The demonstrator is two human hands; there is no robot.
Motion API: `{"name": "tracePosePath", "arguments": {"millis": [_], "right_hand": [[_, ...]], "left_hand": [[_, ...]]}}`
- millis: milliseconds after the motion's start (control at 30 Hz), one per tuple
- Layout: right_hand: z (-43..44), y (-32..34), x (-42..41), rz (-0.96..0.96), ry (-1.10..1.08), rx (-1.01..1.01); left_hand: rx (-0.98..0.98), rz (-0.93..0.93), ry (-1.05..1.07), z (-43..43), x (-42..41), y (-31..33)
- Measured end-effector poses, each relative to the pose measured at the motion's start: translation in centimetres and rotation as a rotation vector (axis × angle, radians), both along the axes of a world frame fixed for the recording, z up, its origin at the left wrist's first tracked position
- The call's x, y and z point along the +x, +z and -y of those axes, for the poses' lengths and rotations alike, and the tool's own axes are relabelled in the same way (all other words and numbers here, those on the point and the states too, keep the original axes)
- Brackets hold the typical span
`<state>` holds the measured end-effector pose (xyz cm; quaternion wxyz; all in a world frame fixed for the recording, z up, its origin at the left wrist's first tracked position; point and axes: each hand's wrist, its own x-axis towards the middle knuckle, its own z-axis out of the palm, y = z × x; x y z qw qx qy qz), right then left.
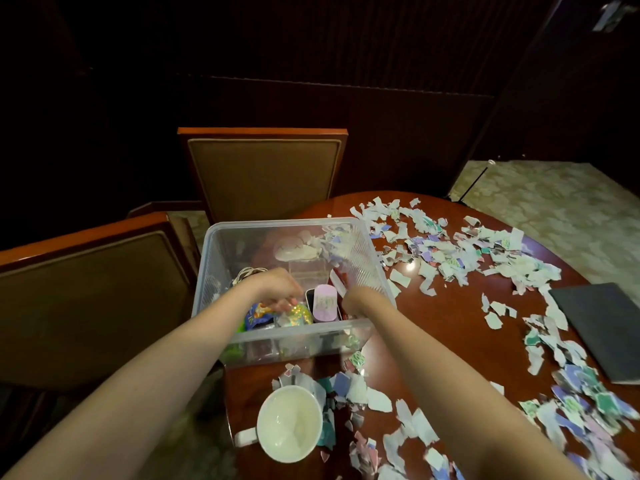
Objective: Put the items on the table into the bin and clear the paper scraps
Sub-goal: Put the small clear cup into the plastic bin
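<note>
Both in the clear plastic bin [298, 336] now. The left hand [277, 289] is curled onto a glittery yellow trinket [298, 314], and the right hand [356, 299] has its fingers hidden, so I cannot tell its grip. Torn paper scraps [450, 258] litter the reddish wooden worktop [450, 317].

Fingers of both hands lost inside the bin

The left hand [277, 287] bends down into the clear bin [287, 336], its fingertips hidden under its own back, so its grip cannot be told. The right hand [360, 301] is smeared, its fingers lost against the ribbed side wall. Things behind the near wall are a blur. The dark pad [602, 327] runs off the right edge; the paper scraps [588, 410] at lower right are blurred and cut off at the bottom.
</note>
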<state>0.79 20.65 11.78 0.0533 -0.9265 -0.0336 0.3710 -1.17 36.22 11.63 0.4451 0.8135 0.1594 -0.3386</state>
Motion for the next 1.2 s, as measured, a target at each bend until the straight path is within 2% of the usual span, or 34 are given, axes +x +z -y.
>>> {"name": "tracePosePath", "arguments": {"millis": [200, 300, 433, 533, 633, 833, 1000, 1200], "right_hand": [[0.0, 0.0, -0.2, 0.031, 0.043, -0.053], [-0.2, -0.2, -0.5, 0.164, 0.073, 0.01], [0.1, 0.4, -1.2, 0.428, 0.045, 0.216], [1.3, 1.6, -2.1, 0.535, -0.056, 0.41], [3.1, 2.5, -3.0, 0.539, -0.205, 0.617], [5.7, 3.2, -4.5, 0.562, -0.602, 0.927], [7.7, 3.7, -6.1, 0.538, -0.804, 1.018], [9.9, 2.5, -9.0, 0.519, -0.971, 1.05]], "left_hand": [[-0.033, 0.069, 0.003, 1.0, -1.0, 1.1], [-0.079, 0.088, 0.016, 1.7, -1.6, 1.1], [-0.113, 0.147, 0.006, 2.0, -2.2, 1.5], [-0.09, 0.282, 0.069, 1.5, -2.4, 2.3], [-0.12, 0.37, 0.124, 1.4, -2.6, 3.6], [-0.201, 0.439, 0.103, 3.7, -3.3, 5.8], [-0.301, 0.483, 0.085, 7.2, -4.5, 6.9], [-0.3, 0.493, -0.035, 10.0, -6.3, 6.5]]}}
